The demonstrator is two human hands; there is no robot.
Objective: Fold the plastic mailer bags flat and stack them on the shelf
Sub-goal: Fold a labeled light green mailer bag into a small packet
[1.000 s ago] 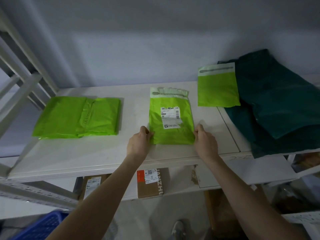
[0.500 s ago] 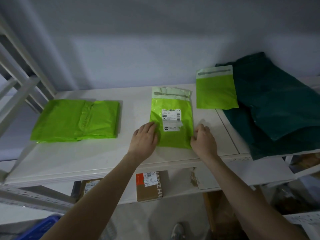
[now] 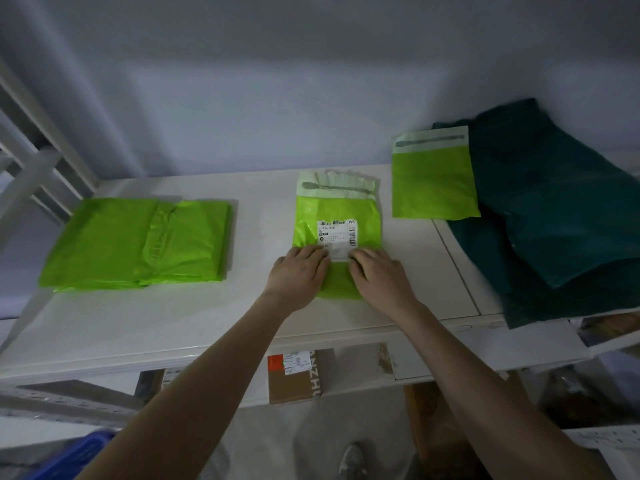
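A green mailer bag with a white shipping label (image 3: pixel 337 216) lies flat in the middle of the white shelf (image 3: pixel 242 306). My left hand (image 3: pixel 298 275) and my right hand (image 3: pixel 377 275) both press flat on its lower half, fingers straight and nearly meeting over the label's lower edge. A stack of folded green mailers (image 3: pixel 138 242) lies at the left of the shelf. Another small green mailer (image 3: pixel 433 178) lies at the back right, partly on dark green bags.
A heap of dark green plastic bags (image 3: pixel 554 220) covers the shelf's right end. White shelf struts (image 3: pixel 31 168) rise at the left. A cardboard box (image 3: pixel 298 375) sits on the lower shelf. A blue crate (image 3: pixel 72 459) is at the bottom left.
Both hands moved inward from the labelled mailer's bottom corners onto its face, now pressing side by side over its lower half. The bag has stayed in place.
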